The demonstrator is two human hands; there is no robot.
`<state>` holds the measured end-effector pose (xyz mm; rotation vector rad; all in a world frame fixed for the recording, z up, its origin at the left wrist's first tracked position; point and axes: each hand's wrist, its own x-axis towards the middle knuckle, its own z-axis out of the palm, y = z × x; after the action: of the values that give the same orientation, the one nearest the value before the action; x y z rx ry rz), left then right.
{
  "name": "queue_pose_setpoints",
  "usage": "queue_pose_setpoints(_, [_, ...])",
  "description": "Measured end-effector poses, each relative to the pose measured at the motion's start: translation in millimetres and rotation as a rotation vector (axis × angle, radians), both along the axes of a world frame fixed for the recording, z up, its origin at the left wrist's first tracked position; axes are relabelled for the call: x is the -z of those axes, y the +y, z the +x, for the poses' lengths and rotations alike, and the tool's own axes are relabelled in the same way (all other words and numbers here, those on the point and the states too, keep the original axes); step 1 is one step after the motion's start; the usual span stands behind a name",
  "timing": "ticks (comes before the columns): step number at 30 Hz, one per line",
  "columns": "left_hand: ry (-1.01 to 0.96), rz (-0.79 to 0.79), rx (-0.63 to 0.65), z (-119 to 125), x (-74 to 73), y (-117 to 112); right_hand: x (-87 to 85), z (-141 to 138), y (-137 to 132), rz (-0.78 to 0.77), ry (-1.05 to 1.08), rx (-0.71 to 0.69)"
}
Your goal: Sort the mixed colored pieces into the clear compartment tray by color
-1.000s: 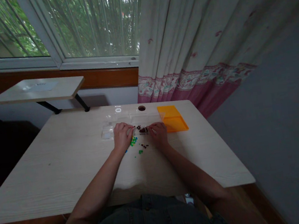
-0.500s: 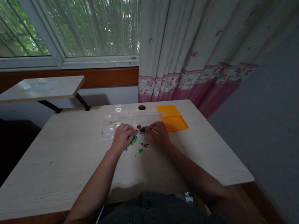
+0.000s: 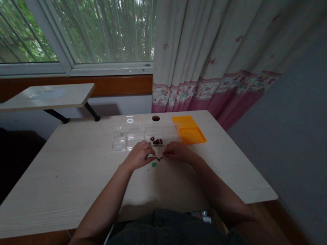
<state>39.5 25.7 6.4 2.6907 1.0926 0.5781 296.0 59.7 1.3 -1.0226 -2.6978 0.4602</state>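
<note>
— Two hands low on the bench. What lies there, left to right?

— Far left is a small shelf, well apart from the rest. Then comes the clear tray, its compartments side by side. My left hand rests just in front of it, fingers curled in and narrow, tips down at the bench.

— Holding anything?

— I cannot tell; the pieces are too small and my fingertips hide them. Green beads lie on the bench between my hands, with dark beads just beside them. A dark pile sits in one tray compartment behind. My right hand mirrors the left, fingers narrow, tips toward the same spot. Whether they grip a bead I cannot tell either. Right of it is the orange lid, just beside the tray's end.

— How would the beads handle?

— Light, hard and smooth, I'd judge, so quick to roll or skip away. I'd take each one by its sides, thumb tip against forefinger tip, gently.
</note>
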Motion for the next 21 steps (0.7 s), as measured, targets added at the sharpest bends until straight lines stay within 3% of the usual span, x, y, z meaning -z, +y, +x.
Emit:
queue_pose_setpoints(7, [0.038, 0.011, 0.004, 5.5, -0.4, -2.1, -8.9, -7.2, -5.7, -0.042, 0.001, -0.041])
queue_pose_setpoints(21, [0.039, 0.020, -0.001, 10.6, 7.2, -0.5, -4.0, -14.9, -6.1, 0.010, -0.037, -0.067])
